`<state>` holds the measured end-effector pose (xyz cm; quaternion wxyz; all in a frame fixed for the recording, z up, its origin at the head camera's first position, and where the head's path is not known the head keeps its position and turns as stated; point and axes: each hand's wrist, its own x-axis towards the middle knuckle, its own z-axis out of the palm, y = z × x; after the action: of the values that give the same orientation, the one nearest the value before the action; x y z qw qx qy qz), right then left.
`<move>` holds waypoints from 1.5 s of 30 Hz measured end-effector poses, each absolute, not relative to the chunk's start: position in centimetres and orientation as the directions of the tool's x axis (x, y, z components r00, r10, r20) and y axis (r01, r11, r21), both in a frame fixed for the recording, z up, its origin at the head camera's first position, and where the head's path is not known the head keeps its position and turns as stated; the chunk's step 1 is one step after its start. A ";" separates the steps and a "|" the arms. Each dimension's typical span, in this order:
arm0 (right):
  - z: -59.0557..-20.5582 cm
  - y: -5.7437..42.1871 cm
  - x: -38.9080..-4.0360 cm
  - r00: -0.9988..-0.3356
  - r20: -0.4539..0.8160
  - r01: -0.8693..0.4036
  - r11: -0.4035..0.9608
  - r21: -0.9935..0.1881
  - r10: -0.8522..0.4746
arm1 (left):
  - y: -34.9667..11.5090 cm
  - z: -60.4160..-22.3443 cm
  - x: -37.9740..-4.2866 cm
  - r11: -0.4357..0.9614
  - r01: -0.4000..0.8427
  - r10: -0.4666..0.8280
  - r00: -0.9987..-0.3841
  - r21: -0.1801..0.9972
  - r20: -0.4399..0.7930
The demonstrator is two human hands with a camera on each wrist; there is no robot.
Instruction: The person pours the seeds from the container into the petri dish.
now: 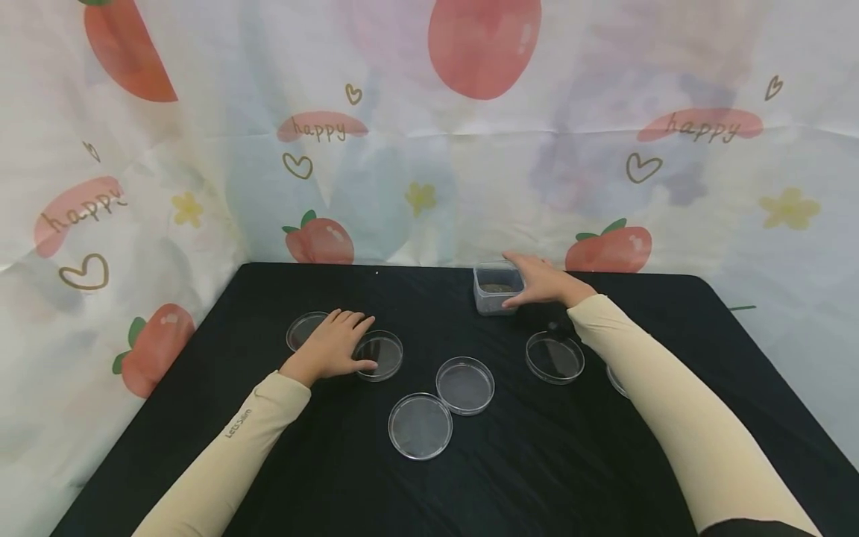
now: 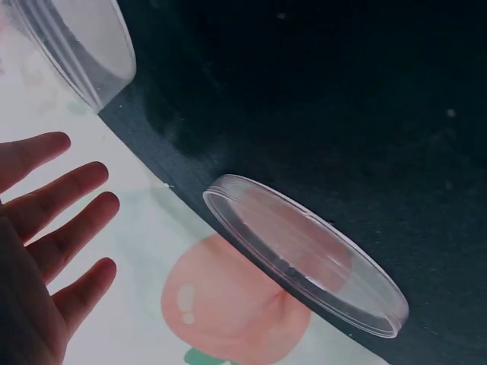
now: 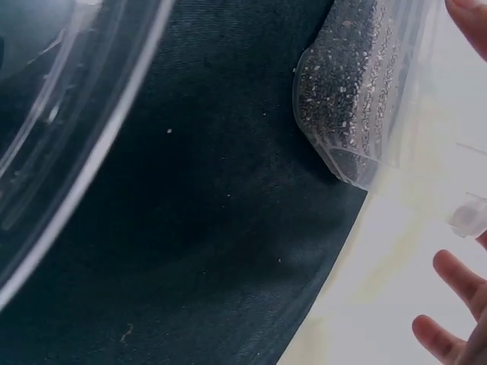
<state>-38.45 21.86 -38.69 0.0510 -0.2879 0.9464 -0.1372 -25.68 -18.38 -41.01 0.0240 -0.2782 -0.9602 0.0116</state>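
Observation:
My right hand point(image 1: 545, 282) spans a small clear plastic tub point(image 1: 498, 292), thumb toward its front and a finger at the back rim. Inside, the right wrist view shows dark, speckled grains point(image 3: 342, 91). Fingers point(image 3: 460, 277) of that hand look spread; firm contact is not plain. With fingers extended, my left hand point(image 1: 337, 344) hovers over the gap between a round clear dish point(image 1: 307, 328) and a second dish point(image 1: 387, 350), partly covering both. In the left wrist view its fingers point(image 2: 76, 236) are apart and hold nothing.
Nearer the middle lie two clear dishes, one dish point(image 1: 465, 385) close against another dish point(image 1: 420, 426). A further dish point(image 1: 555, 359) sits by my right forearm, which partly hides one more dish point(image 1: 616, 382). Behind the black-covered table point(image 1: 510, 477) hangs a printed curtain point(image 1: 403, 82).

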 end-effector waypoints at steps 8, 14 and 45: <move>-37.9 21.6 -38.7 -0.814 -0.065 -0.543 0.796 -0.268 -0.577 | -18.5 -41.4 -25.8 0.856 0.514 0.516 -0.856 -0.057 0.032; -37.0 21.6 -38.8 -0.792 -0.098 -0.557 0.779 -0.289 -0.602 | -18.5 -41.8 -26.0 0.862 0.499 0.501 -0.865 -0.090 -0.007; -38.8 22.8 -38.3 -0.822 -0.011 -0.497 0.726 -0.476 -0.570 | -18.6 -42.2 -25.4 0.855 0.515 0.515 -0.857 -0.058 -0.009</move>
<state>-38.26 22.85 -38.84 0.0785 -0.2880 0.9256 -0.2329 -25.40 -18.62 -42.18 0.0032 -0.2675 -0.9631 0.0292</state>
